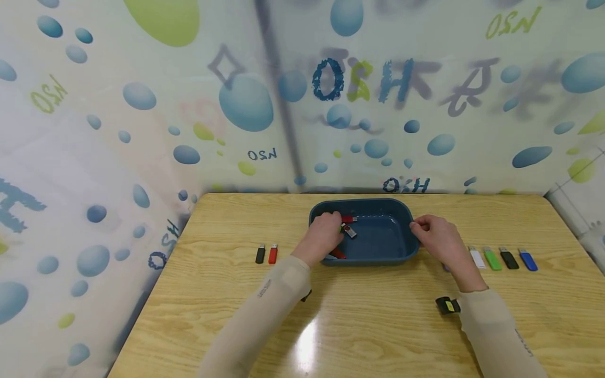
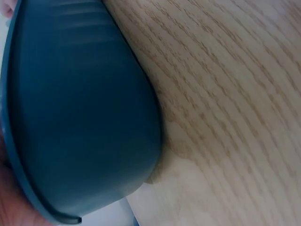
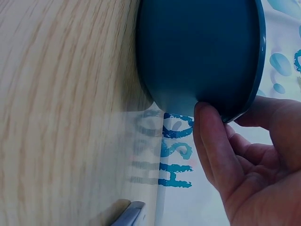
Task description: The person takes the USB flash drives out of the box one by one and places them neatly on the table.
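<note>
A dark blue plastic bin (image 1: pixel 378 241) stands on the table near the wall. My left hand (image 1: pixel 322 236) reaches over its left side, fingers down among USB sticks; the fingertips are hidden, and I cannot tell if they grip one. Beside those fingers lie a red USB stick (image 1: pixel 348 219) and a swivel USB stick (image 1: pixel 350 231) with a metal cover; another red USB stick (image 1: pixel 338 254) is near the front wall. My right hand (image 1: pixel 437 236) pinches the bin's right rim. In the right wrist view, its thumb and fingers (image 3: pixel 214 150) straddle the rim.
Left of the bin, a black USB stick (image 1: pixel 260 254) and a red one (image 1: pixel 273 255) lie side by side. To the right is a row: white (image 1: pixel 477 257), green (image 1: pixel 492 259), black (image 1: pixel 509 259) and blue (image 1: pixel 528 260) sticks, with another partly behind my right arm. A printed wall backs the table (image 1: pixel 378 325).
</note>
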Demonstrator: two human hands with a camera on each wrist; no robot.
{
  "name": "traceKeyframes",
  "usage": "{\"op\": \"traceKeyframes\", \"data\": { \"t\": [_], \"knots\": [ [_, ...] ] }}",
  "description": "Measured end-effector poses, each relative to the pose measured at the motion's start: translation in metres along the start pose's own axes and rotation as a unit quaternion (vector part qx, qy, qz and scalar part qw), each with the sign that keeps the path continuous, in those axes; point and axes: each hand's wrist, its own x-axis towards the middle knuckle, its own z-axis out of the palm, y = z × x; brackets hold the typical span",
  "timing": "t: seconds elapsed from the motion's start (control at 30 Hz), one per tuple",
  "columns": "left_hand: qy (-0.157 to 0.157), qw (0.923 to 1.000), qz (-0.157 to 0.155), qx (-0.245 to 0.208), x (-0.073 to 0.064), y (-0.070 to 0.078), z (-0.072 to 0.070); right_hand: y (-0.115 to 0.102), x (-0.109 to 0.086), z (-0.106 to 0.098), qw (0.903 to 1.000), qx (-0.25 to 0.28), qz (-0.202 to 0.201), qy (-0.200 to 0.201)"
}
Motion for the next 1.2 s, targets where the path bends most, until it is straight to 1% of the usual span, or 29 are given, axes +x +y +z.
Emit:
{"op": "traceKeyframes", "data": {
  "t": [0.07, 0.23, 0.37, 0.6, 0.7, 0.83, 0.9, 1.03, 1.2],
  "knots": [
    [0.001, 1.0, -0.001, 0.004, 0.002, 0.001, 0.001, 0.0, 0.0, 0.0, 1.0, 0.0, -0.001, 0.0],
    [0.011, 0.9995, 0.0, 0.031, 0.005, 0.003, 0.005, 0.0, 0.0, -0.001, 1.0, 0.0, -0.002, -0.001],
    [0.012, 0.9989, -0.008, 0.045, 0.007, 0.005, 0.007, -0.001, 0.001, -0.001, 1.0, -0.002, -0.005, 0.0],
    [-0.005, 0.999, -0.029, 0.035, 0.01, 0.007, 0.007, 0.0, 0.001, -0.001, 1.0, -0.005, -0.007, 0.003],
    [-0.009, 0.9991, -0.028, 0.03, 0.01, 0.007, 0.007, 0.0, 0.001, 0.0, 0.9999, -0.006, -0.008, 0.004],
    [-0.007, 0.9992, -0.027, 0.027, 0.008, 0.006, 0.007, 0.0, 0.001, 0.0, 0.9999, -0.006, -0.008, 0.004],
    [-0.001, 0.9993, -0.03, 0.024, 0.007, 0.005, 0.006, 0.0, 0.001, 0.0, 0.9999, -0.007, -0.007, 0.003],
    [0.02, 0.9992, -0.035, -0.001, 0.002, 0.006, 0.002, 0.0, 0.001, 0.0, 1.0, -0.006, -0.005, 0.003],
    [0.048, 0.9981, -0.026, -0.03, -0.002, 0.005, -0.006, 0.001, 0.001, 0.0, 1.0, 0.0, -0.002, -0.004]
  ]
}}
